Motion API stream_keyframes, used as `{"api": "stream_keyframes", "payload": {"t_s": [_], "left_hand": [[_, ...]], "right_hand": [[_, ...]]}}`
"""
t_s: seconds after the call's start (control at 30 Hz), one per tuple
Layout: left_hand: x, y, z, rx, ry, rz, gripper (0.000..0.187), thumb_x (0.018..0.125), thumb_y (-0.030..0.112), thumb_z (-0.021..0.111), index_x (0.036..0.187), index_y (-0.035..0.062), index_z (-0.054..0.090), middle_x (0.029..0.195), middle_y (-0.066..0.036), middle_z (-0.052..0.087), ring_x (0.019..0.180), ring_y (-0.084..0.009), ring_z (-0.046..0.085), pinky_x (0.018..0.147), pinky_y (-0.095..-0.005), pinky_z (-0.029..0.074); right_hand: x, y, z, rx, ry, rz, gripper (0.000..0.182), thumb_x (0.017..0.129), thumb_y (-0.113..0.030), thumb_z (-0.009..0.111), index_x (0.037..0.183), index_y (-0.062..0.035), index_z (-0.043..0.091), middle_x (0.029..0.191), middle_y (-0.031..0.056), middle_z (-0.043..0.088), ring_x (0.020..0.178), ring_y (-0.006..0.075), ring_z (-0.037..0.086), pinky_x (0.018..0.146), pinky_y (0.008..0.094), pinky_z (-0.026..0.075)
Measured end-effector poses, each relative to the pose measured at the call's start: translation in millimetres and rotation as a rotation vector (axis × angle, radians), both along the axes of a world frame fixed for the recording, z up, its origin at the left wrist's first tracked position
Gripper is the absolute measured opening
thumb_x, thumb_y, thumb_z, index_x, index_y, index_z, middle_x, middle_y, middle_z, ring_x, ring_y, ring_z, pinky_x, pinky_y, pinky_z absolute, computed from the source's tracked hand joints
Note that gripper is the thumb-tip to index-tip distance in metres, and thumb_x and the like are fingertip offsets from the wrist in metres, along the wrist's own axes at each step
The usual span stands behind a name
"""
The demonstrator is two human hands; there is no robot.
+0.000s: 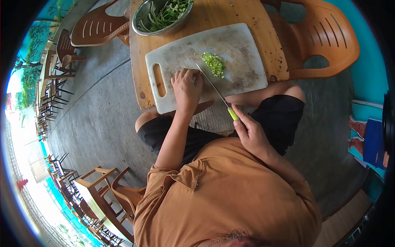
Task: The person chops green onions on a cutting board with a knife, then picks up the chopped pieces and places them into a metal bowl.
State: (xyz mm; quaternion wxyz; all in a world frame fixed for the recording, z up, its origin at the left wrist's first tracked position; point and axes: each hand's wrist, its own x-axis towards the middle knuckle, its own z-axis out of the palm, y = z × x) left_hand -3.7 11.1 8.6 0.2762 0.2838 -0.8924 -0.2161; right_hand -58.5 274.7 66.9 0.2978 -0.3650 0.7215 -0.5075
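My right hand [252,133] is closed around the green handle of a knife [233,113]. Its thin blade reaches up and left over the cutting board [173,53], with the tip close to my left fingers. My left hand [187,88] rests on the board's near edge, fingers curled in; whatever they hold is mostly hidden. Just beyond the blade lies a small heap of chopped green stalks [213,64]. The board is white, stained and scratched, with a slot handle on its left side.
A metal bowl [138,27] of leafy greens [166,15] stands at the table's far left. The wooden table [269,53] ends just before my knees. Orange chairs [325,39] [96,24] flank it. More tables and chairs line the left side.
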Motion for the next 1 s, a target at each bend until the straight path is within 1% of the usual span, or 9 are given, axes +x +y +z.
{"api": "stream_keyframes", "payload": {"t_s": [0.17,0.4,0.6,0.7,0.77,0.8,0.87,0.97,1.0], "left_hand": [[-4.6,0.8,-1.4,-0.011,-0.003,-0.002,0.009,0.088,0.014,0.08,0.095,0.0088,0.077,0.097,-0.006,0.072,0.099,-0.0298,0.066,0.091,-0.0446,0.047],[-2.8,0.4,-1.4,-0.02,0.006,0.009,0.008,0.088,0.013,0.08,0.095,0.0082,0.078,0.097,-0.006,0.072,0.099,-0.0277,0.067,0.093,-0.0433,0.047],[-2.7,-0.4,-1.9,-0.025,0.022,-0.006,0.009,0.087,0.01,0.079,0.096,0.0074,0.078,0.098,-0.006,0.072,0.099,-0.0283,0.067,0.094,-0.0434,0.047],[-2.5,-0.4,-1.1,-0.022,0.024,-0.015,0.01,0.087,0.01,0.079,0.096,0.0067,0.077,0.098,-0.006,0.072,0.1,-0.0286,0.067,0.095,-0.0438,0.047],[-2.8,0.1,-0.9,-0.013,0.013,-0.011,0.011,0.086,0.009,0.078,0.097,0.0062,0.077,0.099,-0.007,0.072,0.101,-0.0289,0.067,0.095,-0.0439,0.047],[-2.4,-0.5,-2.1,-0.013,0.013,-0.011,0.011,0.086,0.009,0.078,0.097,0.0062,0.077,0.099,-0.007,0.072,0.101,-0.0289,0.067,0.095,-0.0439,0.047],[-2.1,-1.7,-4.8,-0.031,0.025,-0.022,0.011,0.086,0.011,0.078,0.095,0.0052,0.078,0.099,-0.007,0.072,0.1,-0.0309,0.065,0.095,-0.0455,0.047],[-1.5,0.5,-3.2,-0.067,0.025,-0.018,0.013,0.085,0.011,0.079,0.096,0.005,0.078,0.101,-0.007,0.072,0.101,-0.0307,0.065,0.095,-0.0456,0.047],[-0.9,0.5,-3.5,-0.068,0.026,-0.022,0.013,0.085,0.011,0.079,0.096,0.005,0.078,0.101,-0.007,0.072,0.101,-0.0307,0.065,0.095,-0.0456,0.047]], "right_hand": [[-3.2,8.3,6.1,0.08,-0.164,-0.01,0.049,0.11,-0.015,0.057,0.157,0.0004,0.051,0.142,0.0295,0.065,0.126,0.0398,0.069,0.103,0.0405,0.055],[-1.5,11.1,3.3,0.065,-0.224,0.002,0.05,0.111,-0.014,0.057,0.158,0.0009,0.05,0.147,0.0278,0.064,0.132,0.0368,0.067,0.105,0.0376,0.053],[-5.1,11.4,11.3,0.117,-0.256,0.006,0.05,0.111,-0.014,0.057,0.159,-0.0005,0.05,0.145,0.0274,0.066,0.118,0.0267,0.073,0.099,0.0338,0.054],[-8.2,9.4,16.1,0.254,-0.351,0.026,0.051,0.11,-0.014,0.058,0.159,-0.0005,0.049,0.139,0.0277,0.069,0.11,0.0216,0.073,0.095,0.0325,0.055],[-6.7,6.4,16.3,0.203,-0.264,0.015,0.051,0.11,-0.014,0.058,0.158,-0.0003,0.05,0.131,0.0281,0.072,0.11,0.0279,0.075,0.094,0.0359,0.056],[-5.1,4.2,14.5,0.202,-0.265,0.015,0.051,0.11,-0.014,0.058,0.158,-0.0003,0.05,0.131,0.0281,0.072,0.11,0.0279,0.075,0.094,0.0359,0.056],[-0.8,-1.9,6.5,0.055,-0.073,0.001,0.05,0.11,-0.014,0.058,0.157,-0.0002,0.05,0.127,0.028,0.073,0.111,0.0378,0.075,0.095,0.0406,0.057],[0.7,-14.8,-2.1,0.008,-0.061,-0.013,0.05,0.11,-0.014,0.058,0.157,-0.0001,0.051,0.128,0.0295,0.071,0.115,0.0451,0.071,0.097,0.0438,0.056],[0.7,-18.2,-5.0,0.006,-0.06,-0.017,0.05,0.11,-0.014,0.058,0.157,-0.0001,0.051,0.128,0.0295,0.071,0.115,0.0451,0.071,0.097,0.0438,0.056]]}}
